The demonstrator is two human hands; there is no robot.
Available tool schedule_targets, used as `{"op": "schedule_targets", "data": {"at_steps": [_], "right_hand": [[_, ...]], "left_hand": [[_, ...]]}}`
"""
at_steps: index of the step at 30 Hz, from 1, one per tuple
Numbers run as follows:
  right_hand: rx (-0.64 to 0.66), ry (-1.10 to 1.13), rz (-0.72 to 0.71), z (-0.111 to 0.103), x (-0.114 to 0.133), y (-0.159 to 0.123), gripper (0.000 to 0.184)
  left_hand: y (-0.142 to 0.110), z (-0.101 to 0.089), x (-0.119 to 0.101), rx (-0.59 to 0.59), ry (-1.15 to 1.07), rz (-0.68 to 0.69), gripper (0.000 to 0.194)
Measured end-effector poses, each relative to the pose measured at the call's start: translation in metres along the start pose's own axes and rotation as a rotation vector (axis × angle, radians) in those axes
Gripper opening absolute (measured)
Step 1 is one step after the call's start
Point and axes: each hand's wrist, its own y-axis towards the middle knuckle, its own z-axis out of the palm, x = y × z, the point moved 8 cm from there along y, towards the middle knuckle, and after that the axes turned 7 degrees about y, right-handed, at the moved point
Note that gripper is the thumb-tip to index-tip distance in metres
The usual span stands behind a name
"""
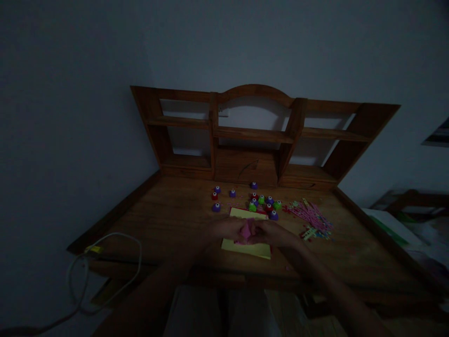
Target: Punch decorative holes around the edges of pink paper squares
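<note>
Pinch from left fingers [240, 229] and right fingers [259, 229] on pointed pink papery piece [247, 230], over yellow rectangular sheet [249, 248], prob for two-sided steadiness.

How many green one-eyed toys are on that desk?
3: one green toy nearest the yellow paper, a second green toy behind it, slightly right, a third green toy farther right. Others could be hidden.

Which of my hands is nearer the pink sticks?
Right. Your right hand is left of and nearer the pink sticks; your left hand is farther left, across the pink piece.
</note>
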Motion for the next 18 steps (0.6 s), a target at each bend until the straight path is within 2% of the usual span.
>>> {"op": "schedule_targets", "data": {"at_steps": [3,6,10,15,18], "right_hand": [[0.109,0.049,-0.006,0.003,-0.006,0.014,0.029],[0.233,0.029,0.060,0.007,-0.015,0.027,0.031],[0.403,0.031,0.160,0.015,-0.023,0.034,0.024],[0.357,-0.041,0.172,0.005,-0.034,0.034,0.029],[0.382,0.010,0.150,0.002,-0.040,0.028,0.033]], "left_hand": [[0.008,0.002,0.002,0.079,-0.055,-0.027,0.013],[0.011,0.000,0.006,0.117,0.041,-0.060,0.023],[0.015,0.000,0.010,0.204,0.152,-0.037,0.026],[0.015,-0.004,0.016,0.192,0.325,-0.056,0.048],[0.010,-0.005,0.012,0.214,0.303,-0.054,0.053]]}}
